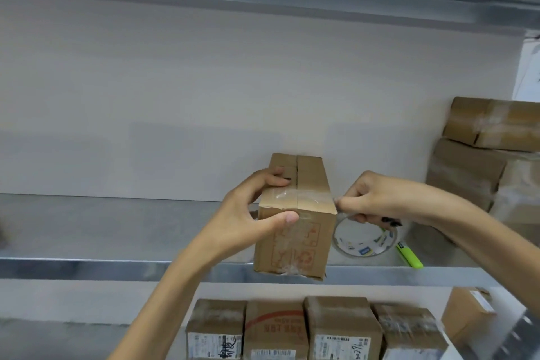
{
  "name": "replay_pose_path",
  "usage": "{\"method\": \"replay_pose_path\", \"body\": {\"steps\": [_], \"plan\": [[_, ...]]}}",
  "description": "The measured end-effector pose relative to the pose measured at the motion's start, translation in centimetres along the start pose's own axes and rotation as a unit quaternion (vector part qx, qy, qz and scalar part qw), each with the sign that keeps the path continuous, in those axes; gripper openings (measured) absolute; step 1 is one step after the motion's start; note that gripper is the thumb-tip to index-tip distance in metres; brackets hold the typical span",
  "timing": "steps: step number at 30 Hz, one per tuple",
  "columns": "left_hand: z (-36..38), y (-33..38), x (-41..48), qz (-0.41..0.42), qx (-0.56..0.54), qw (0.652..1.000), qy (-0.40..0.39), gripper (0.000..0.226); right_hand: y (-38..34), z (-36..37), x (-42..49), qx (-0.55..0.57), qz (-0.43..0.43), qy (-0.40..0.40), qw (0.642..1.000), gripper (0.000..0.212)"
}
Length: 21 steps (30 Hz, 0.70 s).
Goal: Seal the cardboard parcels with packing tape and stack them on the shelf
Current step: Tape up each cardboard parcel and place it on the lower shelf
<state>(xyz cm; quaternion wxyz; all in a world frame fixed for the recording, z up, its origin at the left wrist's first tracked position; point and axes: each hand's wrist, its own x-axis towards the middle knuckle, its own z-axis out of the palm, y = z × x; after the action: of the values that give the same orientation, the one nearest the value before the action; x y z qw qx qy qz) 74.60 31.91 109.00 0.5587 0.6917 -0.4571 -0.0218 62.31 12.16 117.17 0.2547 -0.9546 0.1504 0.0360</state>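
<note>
One metal shelf [87, 267] carries at least two stacked parcels [467, 172] at right. Five parcels [274, 327] stand below. One parcel [295, 242] is at the shelf's front edge. The left hand [248, 213] grips it, fingers on top, thumb on the front. The right hand [371, 199] pinches tape [292, 194] at its top right edge. One tape roll [365, 240] and one green marker [409, 256] lie beside it.
</note>
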Motion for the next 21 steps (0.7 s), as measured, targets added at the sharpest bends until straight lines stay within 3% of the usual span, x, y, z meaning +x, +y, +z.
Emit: {"method": "replay_pose_path", "body": {"steps": [7,10,16,18,21], "plan": [[5.2,0.0,-1.4,0.022,-0.172,0.979,0.104,0.050,-2.5,-3.0,-1.9,-0.103,0.012,0.012,0.995,0.044],[6.5,0.1,-1.7,0.027,-0.185,0.976,0.111,0.053,-4.5,-4.6,-2.1,-0.168,0.010,0.002,0.986,0.042],[3.7,-0.2,-1.7,0.108,0.054,0.982,0.146,0.047,-5.5,-4.6,-1.4,-0.193,-0.002,-0.004,0.981,0.041],[2.3,0.4,-1.5,0.156,0.206,0.956,0.139,0.050,-5.4,-4.6,-1.3,-0.187,-0.008,-0.001,0.982,0.041],[0.9,2.1,-1.2,0.174,0.420,0.886,0.095,0.064,-5.5,-4.6,-1.1,-0.171,-0.015,-0.007,0.985,0.041]]}}
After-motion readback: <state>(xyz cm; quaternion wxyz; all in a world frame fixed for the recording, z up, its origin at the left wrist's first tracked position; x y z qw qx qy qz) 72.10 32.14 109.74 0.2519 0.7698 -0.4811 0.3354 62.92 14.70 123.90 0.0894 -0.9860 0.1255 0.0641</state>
